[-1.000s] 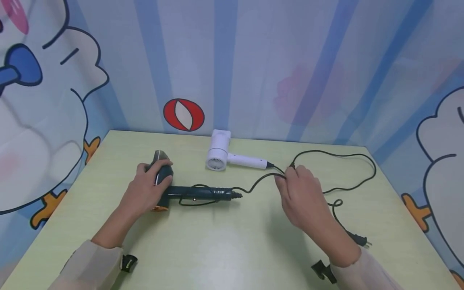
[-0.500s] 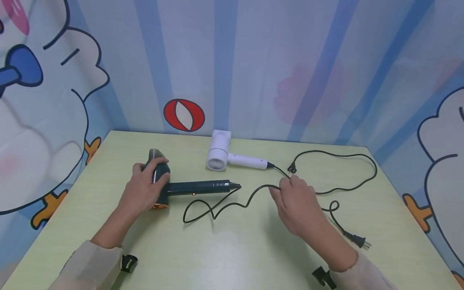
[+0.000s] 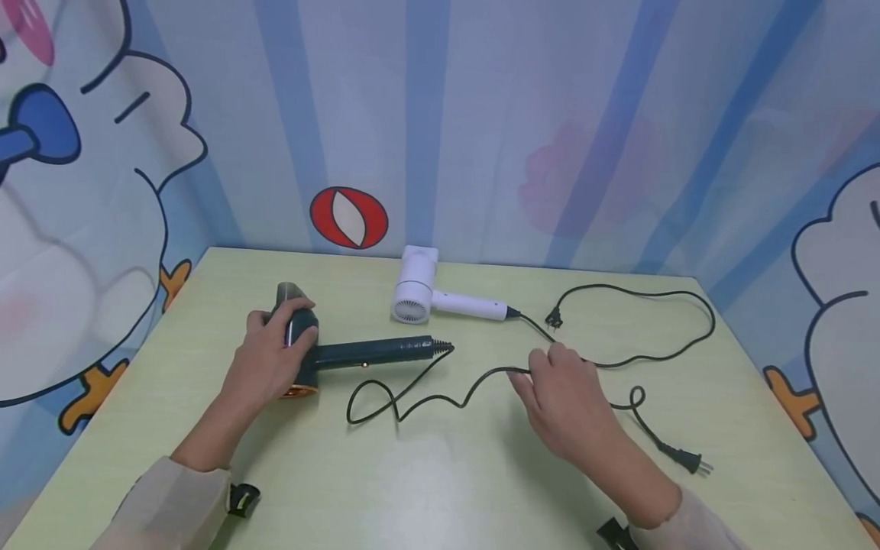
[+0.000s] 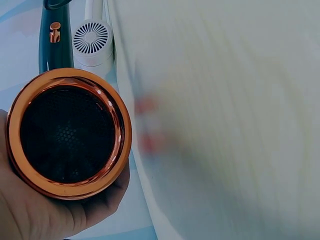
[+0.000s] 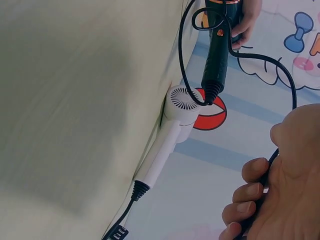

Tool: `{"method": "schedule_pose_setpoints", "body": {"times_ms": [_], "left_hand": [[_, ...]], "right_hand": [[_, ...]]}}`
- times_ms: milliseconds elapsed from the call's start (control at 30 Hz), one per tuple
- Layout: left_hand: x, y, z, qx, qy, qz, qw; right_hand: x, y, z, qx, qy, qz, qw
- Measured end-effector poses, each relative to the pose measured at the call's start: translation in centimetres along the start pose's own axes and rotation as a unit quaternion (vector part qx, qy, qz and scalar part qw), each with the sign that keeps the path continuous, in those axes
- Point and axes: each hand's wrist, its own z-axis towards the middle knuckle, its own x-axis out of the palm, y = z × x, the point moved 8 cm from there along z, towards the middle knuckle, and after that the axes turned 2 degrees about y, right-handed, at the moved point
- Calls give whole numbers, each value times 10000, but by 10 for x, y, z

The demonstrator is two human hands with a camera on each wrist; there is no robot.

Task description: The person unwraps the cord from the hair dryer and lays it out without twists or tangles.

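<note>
A dark green hair dryer (image 3: pixel 374 352) lies at the left of the table, its handle pointing right. My left hand (image 3: pixel 271 351) grips its barrel from above; the left wrist view shows the copper-coloured rim (image 4: pixel 125 125) round its dark rear grille, with the fingers curled beneath. From the handle's end a black cord (image 3: pixel 440 397) loops over the table to my right hand (image 3: pixel 567 401). The right hand's fingers (image 5: pixel 247 192) curl round this cord, as the right wrist view shows. Beyond the hand, the cord runs to a two-pin plug (image 3: pixel 684 460) on the table.
A white hair dryer (image 3: pixel 415 286) lies at the back middle, its handle pointing right. Its black cord (image 3: pixel 711 321) loops across the back right and ends in a plug (image 3: pixel 554 318). A printed cloth wall (image 3: pixel 481 137) stands behind the pale table (image 3: pixel 412 489).
The cord has come away from the green dryer's handle and now lies in a loop in front. The right hand moved slightly nearer, the left hand with the dryer slightly left.
</note>
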Motion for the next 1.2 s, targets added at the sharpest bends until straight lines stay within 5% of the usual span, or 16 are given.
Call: {"method": "schedule_pose_setpoints", "body": {"times_ms": [767,1200], "left_hand": [[-6,14,3,-276,64,2,9996],[-4,23,8,-390,99,10,9992]], "right_hand": [[-6,-11,-60,-244,213,-286,9991],[18,-16,-85,-393,727,-147,9965]]}}
